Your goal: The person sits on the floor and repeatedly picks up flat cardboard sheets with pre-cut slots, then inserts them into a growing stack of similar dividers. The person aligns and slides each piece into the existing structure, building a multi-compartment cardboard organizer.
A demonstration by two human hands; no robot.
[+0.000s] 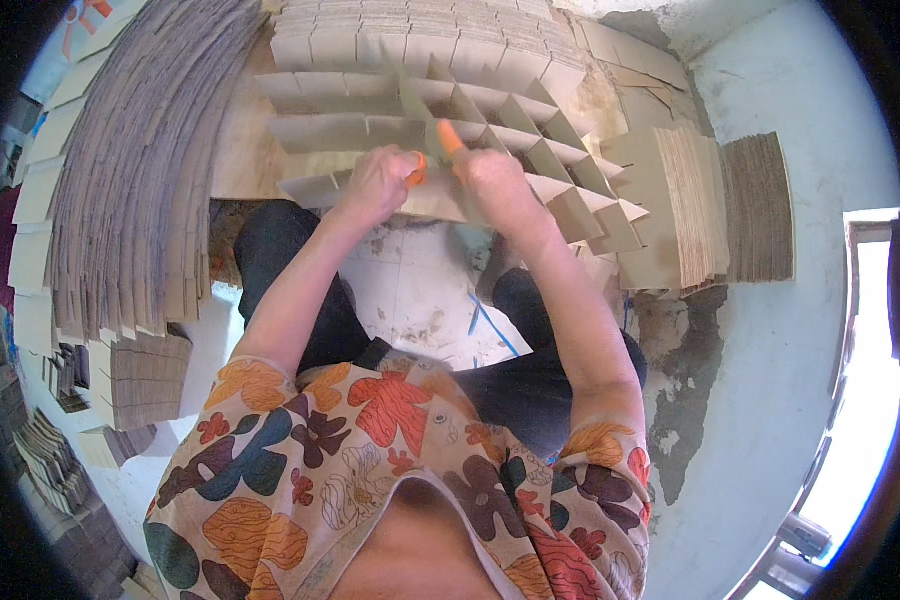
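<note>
A cardboard divider grid [515, 125] lies in front of me, its slotted strips crossing into square cells on the right. Further left, long strips [320, 132] stand on edge without crosspieces. My left hand [375, 185] is closed at the near strips, an orange cover on a fingertip. Beside it my right hand [495, 182] is closed too, with an orange-covered finger pointing away from me. Between the hands a cardboard strip [410, 95] slants across the long ones, smeared by motion; both hands appear to grip it. The fingertips' undersides are hidden.
A tall stack of cardboard strips [150, 170] stands at the left. Rows of slotted pieces [420, 40] line the far side. At the right are further bundles [755, 210] near the wall [820, 130]. My knees flank the pale floor [410, 290].
</note>
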